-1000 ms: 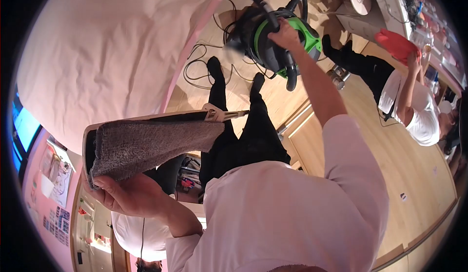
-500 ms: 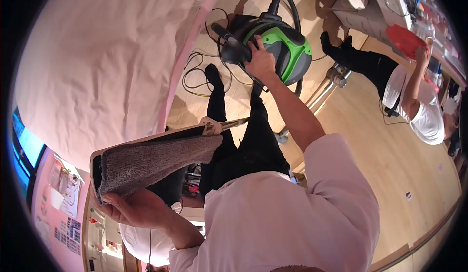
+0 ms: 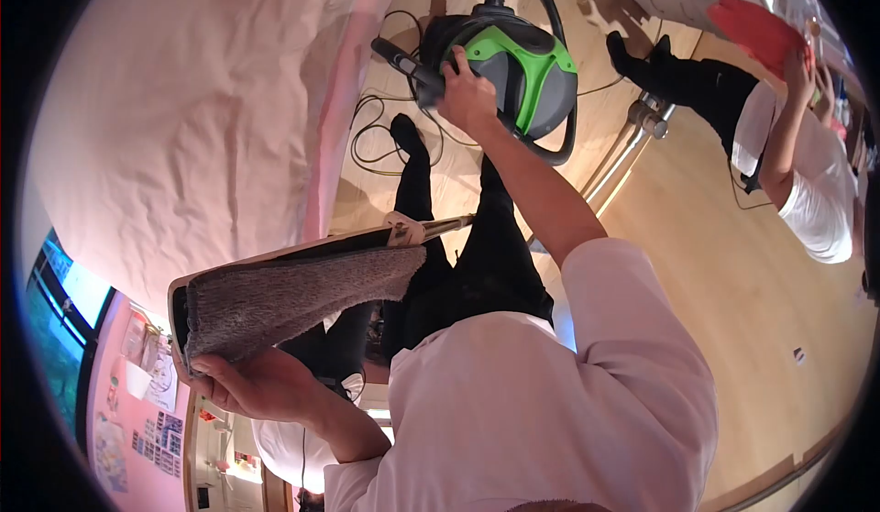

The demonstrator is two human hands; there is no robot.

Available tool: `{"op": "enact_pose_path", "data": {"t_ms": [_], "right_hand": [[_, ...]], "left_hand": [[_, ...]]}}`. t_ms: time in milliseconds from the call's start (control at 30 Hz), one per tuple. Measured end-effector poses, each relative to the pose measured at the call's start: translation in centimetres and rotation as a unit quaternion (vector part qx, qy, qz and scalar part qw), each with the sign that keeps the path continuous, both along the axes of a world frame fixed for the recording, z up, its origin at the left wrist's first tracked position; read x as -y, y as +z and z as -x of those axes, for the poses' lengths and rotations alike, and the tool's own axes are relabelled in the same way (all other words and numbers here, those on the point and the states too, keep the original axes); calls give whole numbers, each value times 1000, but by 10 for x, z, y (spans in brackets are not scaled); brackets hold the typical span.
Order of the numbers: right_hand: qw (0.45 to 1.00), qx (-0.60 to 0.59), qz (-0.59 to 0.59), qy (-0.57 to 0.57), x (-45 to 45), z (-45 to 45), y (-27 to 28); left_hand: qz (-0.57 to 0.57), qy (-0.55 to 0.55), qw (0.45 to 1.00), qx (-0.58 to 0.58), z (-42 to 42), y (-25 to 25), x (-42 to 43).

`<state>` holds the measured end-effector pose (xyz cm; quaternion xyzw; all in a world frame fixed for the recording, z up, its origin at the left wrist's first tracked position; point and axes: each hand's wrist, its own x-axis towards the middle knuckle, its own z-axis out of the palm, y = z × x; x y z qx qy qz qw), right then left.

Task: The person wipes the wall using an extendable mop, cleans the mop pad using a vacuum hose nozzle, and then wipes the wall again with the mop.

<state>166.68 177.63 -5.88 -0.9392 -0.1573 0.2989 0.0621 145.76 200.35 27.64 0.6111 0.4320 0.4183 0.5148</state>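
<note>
A flat mop head with a grey cloth pad [image 3: 293, 297] extends across the lower left, its metal pole [image 3: 449, 225] pointing toward my legs. My left hand [image 3: 252, 384] is closed on the far end of the mop head, thumb on the pad. Up at the top centre stands a black and green vacuum cleaner [image 3: 527, 77] with a black hose. My right hand [image 3: 467, 99] is closed round the black hose handle [image 3: 408, 65], at the left side of the vacuum's body.
A pink bed [image 3: 202, 99] fills the upper left. A cable [image 3: 376, 145] lies looped on the floor beside it. At right, a person [image 3: 797, 164] holds a red object [image 3: 752, 35]. Another person [image 3: 284, 443] is at lower left. A metal pole [image 3: 614, 164] lies on the right.
My right hand has moved left from the top of the vacuum, and the handle has swung left and down. The vacuum has turned and shows more of its green front. The mop stays in my left hand.
</note>
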Motion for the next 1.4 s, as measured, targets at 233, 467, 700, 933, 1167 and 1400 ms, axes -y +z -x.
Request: {"op": "enact_pose_path", "data": {"t_ms": [233, 467, 700, 933, 1167, 1400], "right_hand": [[994, -31, -96, -50, 16, 17, -1], [967, -19, -247, -63, 75, 79, 25], [870, 228, -324, -295, 221, 40, 3], [857, -72, -365, -357, 245, -101, -77], [934, -63, -227, -267, 217, -118, -73], [924, -74, -240, -287, 213, -124, -92]], "left_hand": [[-47, 10, 998, -28, -11, 26, 47], [-79, -72, 993, -42, 1, 59, 85], [-103, -88, 990, -28, 13, 93, 145], [-142, -53, 986, -69, 19, 110, 172], [-152, -36, 984, -83, 36, 120, 179], [-138, 8, 988, -70, 33, 119, 181]]}}
